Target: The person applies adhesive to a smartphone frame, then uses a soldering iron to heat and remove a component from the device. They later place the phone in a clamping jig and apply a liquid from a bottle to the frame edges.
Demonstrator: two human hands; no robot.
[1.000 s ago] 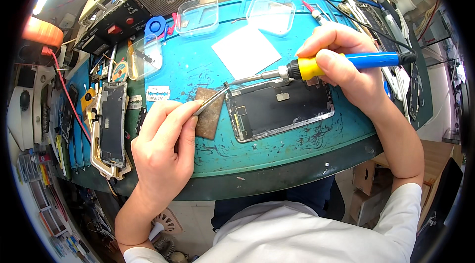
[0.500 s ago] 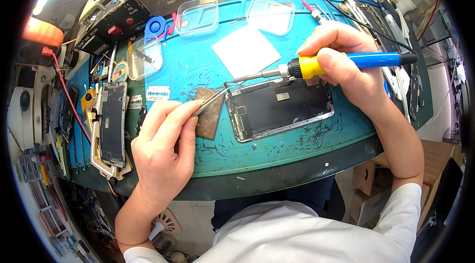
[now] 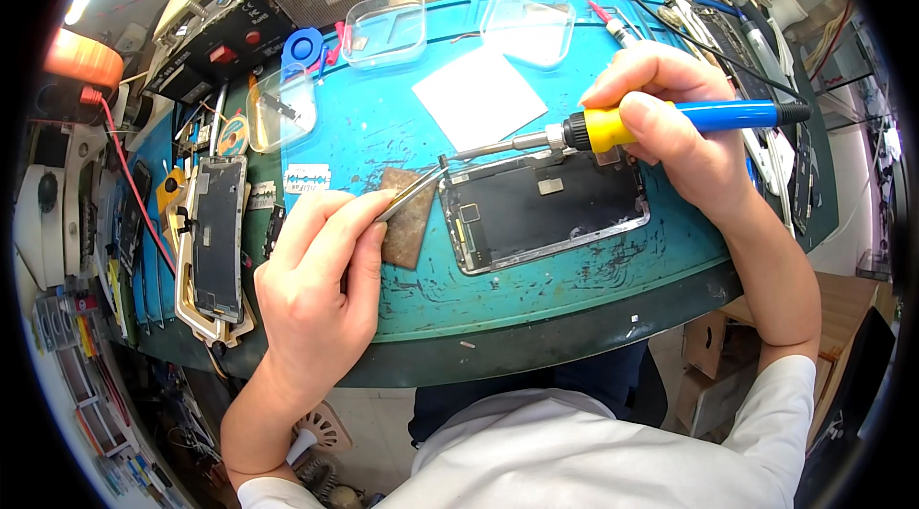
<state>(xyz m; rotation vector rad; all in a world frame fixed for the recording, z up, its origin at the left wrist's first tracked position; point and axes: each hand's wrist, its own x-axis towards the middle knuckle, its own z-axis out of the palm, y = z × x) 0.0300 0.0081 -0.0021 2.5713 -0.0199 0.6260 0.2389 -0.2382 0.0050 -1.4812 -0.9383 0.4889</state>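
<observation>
A soldering iron [image 3: 708, 116] with a blue and yellow handle is held in my right hand [image 3: 670, 116], its metal tip pointing left. My left hand [image 3: 321, 284] pinches a pair of metal tweezers [image 3: 414, 195]. Tweezer ends and iron tip come together at a small dark part by the upper left corner of a phone screen assembly [image 3: 517, 226]; whether they touch it I cannot tell. The assembly lies back side up, black with a silver frame. Under the tweezers sits a brown rectangular plate [image 3: 406, 236]. Beyond the assembly is a white square sheet [image 3: 481, 99].
A blue work mat [image 3: 536, 308] covers the bench. Clear plastic trays [image 3: 383, 33] stand at the back. Another phone screen [image 3: 218, 241] and razor blades [image 3: 307, 179] lie to the left. The iron's black cable [image 3: 713, 47] loops over the right side, near several tools.
The whole view has shifted very slightly. Both hands keep their grips, with the iron and tweezers still meeting at the same corner.
</observation>
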